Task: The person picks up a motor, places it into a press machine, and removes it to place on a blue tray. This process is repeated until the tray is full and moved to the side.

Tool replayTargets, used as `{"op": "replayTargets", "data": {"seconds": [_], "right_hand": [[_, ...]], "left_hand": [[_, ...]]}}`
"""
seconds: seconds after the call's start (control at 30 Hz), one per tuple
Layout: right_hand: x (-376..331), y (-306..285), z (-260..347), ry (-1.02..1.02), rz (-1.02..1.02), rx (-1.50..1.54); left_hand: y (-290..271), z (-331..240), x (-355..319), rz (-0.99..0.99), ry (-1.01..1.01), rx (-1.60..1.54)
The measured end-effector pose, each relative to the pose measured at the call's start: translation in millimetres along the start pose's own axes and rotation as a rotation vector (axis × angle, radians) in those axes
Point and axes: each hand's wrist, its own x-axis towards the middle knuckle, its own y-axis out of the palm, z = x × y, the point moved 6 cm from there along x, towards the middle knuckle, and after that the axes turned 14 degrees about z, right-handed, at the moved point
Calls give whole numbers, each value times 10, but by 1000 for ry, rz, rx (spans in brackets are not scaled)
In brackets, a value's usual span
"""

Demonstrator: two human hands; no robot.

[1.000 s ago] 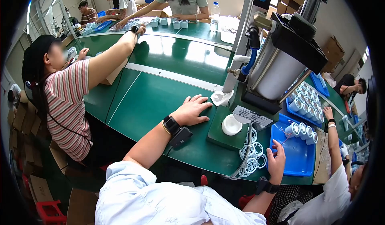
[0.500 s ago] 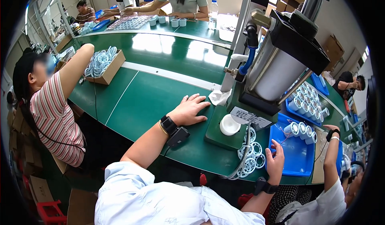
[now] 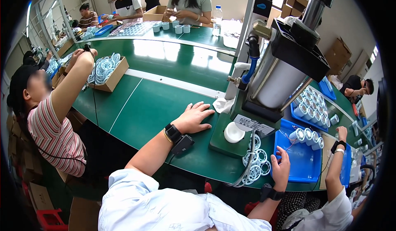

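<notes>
Evidently, the left grip (image 3: 194,119) rests palm-down on the green worktop (image 3: 136,114), fingers spread, holding nothing. The right grip (image 3: 281,169) is loosely curled, thumb apart, with nothing visible in it; contact with the blue tray (image 3: 303,171) beside it cannot be confirmed. Pale blue rings (image 3: 256,165) lie overlapping just left of the right grip. A white cup (image 3: 234,133) sits on the press (image 3: 275,80) base, right of the left grip. Judged by appearance, rings are light, fairly stiff plastic, possibly slippery; best pinched singly by the outer rim, as thin spokes may snap.

Hands (image 3: 194,119) beside the press (image 3: 279,82)
</notes>
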Motion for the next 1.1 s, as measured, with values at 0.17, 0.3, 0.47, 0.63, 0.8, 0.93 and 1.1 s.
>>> {"op": "replayTargets", "data": {"seconds": [0.17, 0.3, 0.47, 0.63, 0.8, 0.93, 1.1], "right_hand": [[9, -17, 22, -26, -11, 2], [11, -16, -5, -29, -10, 13], [-8, -11, 18, -19, -3, -3], [-22, -8, 22, -18, -3, -5], [33, -20, 5, -114, -38, 29], [68, -53, 32, -47, -49, 26], [59, -91, -120, 41, -74, 25]], "left_hand": [[-29, -19, 1, -12, 7, 11], [-36, -32, -7, -16, 0, 20], [-46, -36, -55, -15, -4, 13], [-31, -34, -54, -6, 4, 2], [-5, 26, -2, -5, -6, 69], [-48, -2, -10, 40, 26, 65], [-18, -6, 50, 44, 3, 63]]}}
